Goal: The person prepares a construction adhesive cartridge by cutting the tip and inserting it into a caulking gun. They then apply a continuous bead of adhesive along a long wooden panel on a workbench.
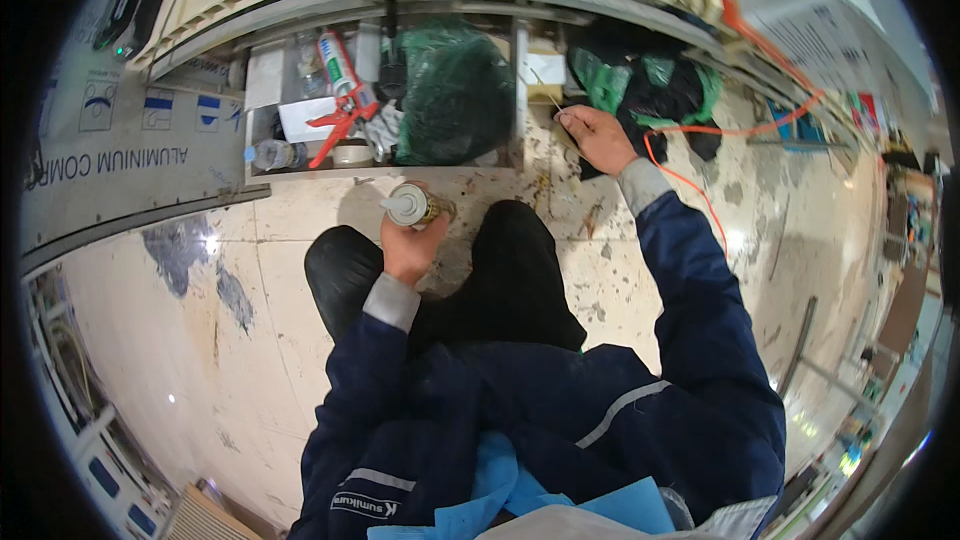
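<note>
My left hand (410, 252) is wrapped round a small can with a white nozzle top (406, 204), held upright just in front of the drawer. Over to the right, the fingers of my right hand (600, 138) are pinched together on a thin, pale stick-like piece (556, 108), too fine to make out fully. Before me the drawer (375, 174) is pulled out. It holds a red caulking gun (342, 120), a clear plastic bottle (275, 155), a tape roll (352, 153) and a dark green plastic bag (455, 90).
Black and green plastic bags (650, 85) lie under the bench right of the drawer. An orange cable (690, 180) trails across the stained floor (240, 360). At the left stands a printed grey panel (130, 170); a white carton (800, 15) sits at the upper right.
</note>
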`<state>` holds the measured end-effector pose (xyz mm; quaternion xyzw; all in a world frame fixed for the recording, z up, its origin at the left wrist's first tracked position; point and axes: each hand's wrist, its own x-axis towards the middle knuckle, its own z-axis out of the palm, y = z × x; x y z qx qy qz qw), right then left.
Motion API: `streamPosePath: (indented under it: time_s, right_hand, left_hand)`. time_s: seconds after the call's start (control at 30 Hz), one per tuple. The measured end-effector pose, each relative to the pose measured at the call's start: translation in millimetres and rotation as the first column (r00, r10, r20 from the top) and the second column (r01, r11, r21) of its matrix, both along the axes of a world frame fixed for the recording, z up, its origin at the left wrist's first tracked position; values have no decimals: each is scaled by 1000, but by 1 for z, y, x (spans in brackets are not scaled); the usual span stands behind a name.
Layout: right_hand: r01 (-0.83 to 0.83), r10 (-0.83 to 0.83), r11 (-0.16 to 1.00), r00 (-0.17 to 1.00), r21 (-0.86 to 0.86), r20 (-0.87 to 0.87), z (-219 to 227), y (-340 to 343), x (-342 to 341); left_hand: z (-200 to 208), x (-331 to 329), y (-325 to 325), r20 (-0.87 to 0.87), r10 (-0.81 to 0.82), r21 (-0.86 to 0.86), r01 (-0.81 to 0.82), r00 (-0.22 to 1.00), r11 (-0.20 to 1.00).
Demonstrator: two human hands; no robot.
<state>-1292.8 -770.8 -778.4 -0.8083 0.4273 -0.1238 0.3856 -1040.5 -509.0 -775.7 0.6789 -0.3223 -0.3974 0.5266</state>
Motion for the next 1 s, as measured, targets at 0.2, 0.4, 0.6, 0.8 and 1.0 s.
streamPosePath:
  time_s: [0.2, 0.4, 0.6, 0.8, 1.0]
  right_hand:
    - [222, -549, 738, 746, 637, 376, 66, 122, -55]
    - [144, -692, 604, 582, 784, 427, 97, 187, -53]
    - [225, -666, 661, 616, 715, 422, 106, 205, -36]
    - [421, -665, 730, 617, 538, 421, 108, 209, -29]
    - [440, -665, 738, 601, 511, 444, 112, 217, -17]
  left_hand:
    - [-61, 4, 5, 296, -200, 263, 122, 934, 957]
    - [-89, 11, 5, 315, -388, 426, 237, 866, 873]
    - [-85, 17, -23, 400, -303, 442, 108, 865, 891]
    - [-63, 22, -45, 375, -262, 568, 3, 889, 823]
    - [10, -24, -25, 376, 209, 39, -241, 903, 970]
